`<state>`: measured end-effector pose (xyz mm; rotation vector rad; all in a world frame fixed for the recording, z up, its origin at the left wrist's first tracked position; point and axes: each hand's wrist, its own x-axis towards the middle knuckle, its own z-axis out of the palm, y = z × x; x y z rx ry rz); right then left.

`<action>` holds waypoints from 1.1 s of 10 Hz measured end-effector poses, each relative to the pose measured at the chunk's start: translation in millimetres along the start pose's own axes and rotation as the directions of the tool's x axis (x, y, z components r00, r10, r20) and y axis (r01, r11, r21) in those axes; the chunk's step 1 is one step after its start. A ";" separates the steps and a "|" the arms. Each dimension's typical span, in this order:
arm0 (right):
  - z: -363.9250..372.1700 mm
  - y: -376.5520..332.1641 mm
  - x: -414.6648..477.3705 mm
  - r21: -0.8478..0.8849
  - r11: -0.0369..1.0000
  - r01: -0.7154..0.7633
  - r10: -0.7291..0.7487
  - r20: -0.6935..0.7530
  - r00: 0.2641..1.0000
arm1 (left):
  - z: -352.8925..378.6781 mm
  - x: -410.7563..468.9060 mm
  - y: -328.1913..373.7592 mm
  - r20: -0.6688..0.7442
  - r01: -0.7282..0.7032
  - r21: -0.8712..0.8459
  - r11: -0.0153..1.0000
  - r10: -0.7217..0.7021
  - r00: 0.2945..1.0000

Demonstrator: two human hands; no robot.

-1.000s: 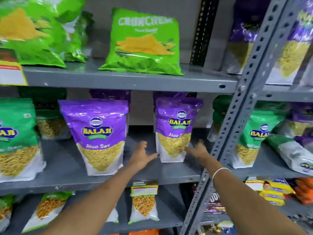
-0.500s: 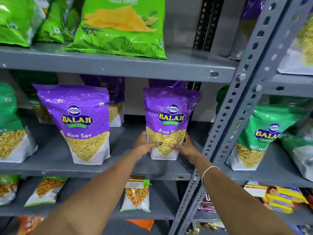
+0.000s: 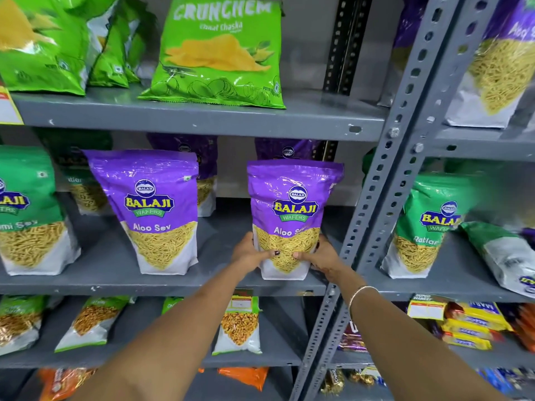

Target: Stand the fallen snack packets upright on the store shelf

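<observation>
A purple Balaji Aloo Sev packet [image 3: 293, 204] stands upright near the front right of the grey middle shelf [image 3: 115, 282]. My left hand [image 3: 250, 253] grips its lower left side and my right hand [image 3: 320, 254] grips its lower right side, thumbs across the front. A second purple Aloo Sev packet [image 3: 152, 209] stands upright to the left, apart from my hands. Two more purple packets stand behind these at the back.
Green Balaji packets stand at the far left [image 3: 27, 209] and in the right bay [image 3: 428, 224], where a green packet [image 3: 500, 253] leans tilted. A slotted grey upright post [image 3: 385, 175] stands just right of my hands. Green Crunchem bags [image 3: 220, 53] sit on the shelf above.
Both hands reached forward from open air, closed on the right purple packet's lower sides, and now hold it. The camera view moved closer.
</observation>
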<state>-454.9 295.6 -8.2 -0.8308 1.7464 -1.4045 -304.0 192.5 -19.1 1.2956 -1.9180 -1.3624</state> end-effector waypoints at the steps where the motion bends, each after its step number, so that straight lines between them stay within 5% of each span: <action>1: 1.6 -1.8 0.1 0.006 1.000 -0.018 0.018 -0.016 1.000 | 0.8 0.9 0.7 -0.010 0.007 0.014 1.000 -0.007 1.000; 7: 3.9 -1.5 2.2 0.006 0.996 -0.086 0.086 -0.055 0.995 | 0.9 0.3 5.3 0.019 0.019 0.001 1.000 -0.019 1.000; 9: 7.6 -27.0 -15.2 -0.170 0.985 0.008 -0.027 -0.112 0.993 | -20.4 -18.7 8.9 -0.105 -0.155 0.191 0.969 0.177 0.979; 10: 26.8 -46.9 -37.3 -0.514 0.841 0.167 -0.334 -0.251 0.909 | -52.5 -43.8 17.5 -0.253 -0.402 0.450 0.797 0.545 0.799; 11: 37.8 -58.4 -47.0 -0.725 0.635 0.267 -0.626 -0.280 0.728 | -75.8 -51.5 22.0 -0.246 -0.494 0.656 0.570 0.781 0.574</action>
